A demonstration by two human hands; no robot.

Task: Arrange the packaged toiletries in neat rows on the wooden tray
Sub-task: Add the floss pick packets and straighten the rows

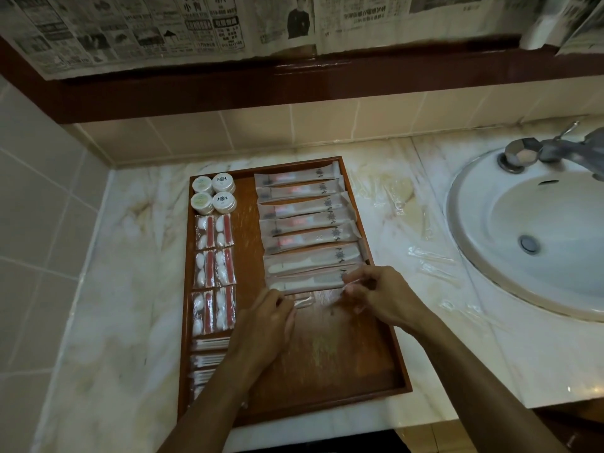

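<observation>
On the marble worktop (108, 289) sits the tray (330, 361), and its left column, at about 9 o'clock from the tray's middle, looks finished: four round jars (214, 197) sit in a square at the far corner, three pairs of red-and-white sachets (214, 268) run below them, and flat packs of swabs (209, 358) close the column toward 7 o'clock, partly hidden by the left forearm. Next comes a bare strip of wood, then the right column toward 1 o'clock, where seven long sleeves (309, 223) lie crosswise in a stack of rows, five with a red item inside and the two nearest with combs. Just below the last comb sleeve the left hand (268, 318) and the right hand (380, 295) meet over a small clear packet (305, 301); the left fingers pinch one end, while the right fingers are curled over the other end, though blur hides whether they truly grip it. The packet is low over the wood or on it, which I cannot tell. Below the hands the tray's near half, at 5 o'clock, is empty. To the right, off the tray, several clear packets (431, 259) lie scattered between it and the sink (510, 243). I judge the task past halfway, with these loose packets left to line up.
</observation>
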